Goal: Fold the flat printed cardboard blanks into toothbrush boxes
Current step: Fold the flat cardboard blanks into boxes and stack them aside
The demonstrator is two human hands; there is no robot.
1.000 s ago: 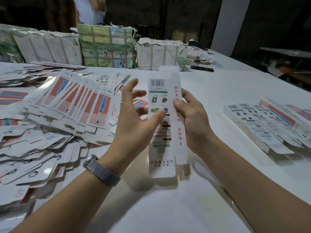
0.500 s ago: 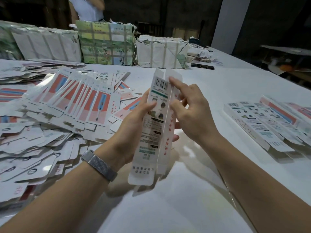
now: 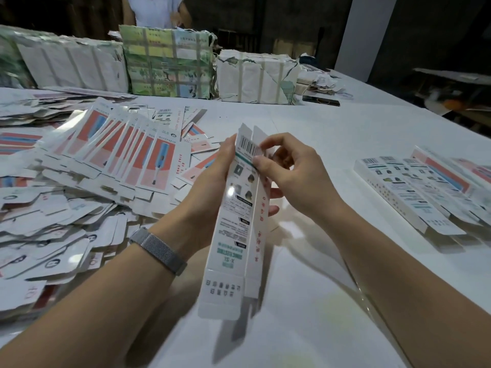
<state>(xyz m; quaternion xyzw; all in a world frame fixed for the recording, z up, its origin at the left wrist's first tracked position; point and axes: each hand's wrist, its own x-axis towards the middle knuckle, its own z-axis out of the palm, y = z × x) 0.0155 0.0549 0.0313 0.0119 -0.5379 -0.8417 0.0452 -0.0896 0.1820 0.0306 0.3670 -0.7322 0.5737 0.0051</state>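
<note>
A long white toothbrush box (image 3: 235, 229), half squared up, hangs tilted above the white table (image 3: 332, 128), barcode end away from me and open flap end near me. My left hand (image 3: 212, 181) grips it from the left side and behind, fingertips showing past its right edge. My right hand (image 3: 289, 173) pinches the upper end near the barcode with curled fingers. A fanned pile of flat printed blanks (image 3: 127, 152) with red and blue panels lies to the left. Several folded boxes (image 3: 414, 192) lie in a row at the right.
Loose white cut-outs (image 3: 47, 229) cover the near left. Strapped paper bundles (image 3: 167, 62) line the far edge, with a person in a white top (image 3: 156, 9) behind them. A dark phone-like thing (image 3: 321, 100) lies at the far right of the bundles.
The box has tilted and come lower and nearer to me. My right hand's fingers have curled onto its top end by the barcode; my left hand has wrapped further round its side.
</note>
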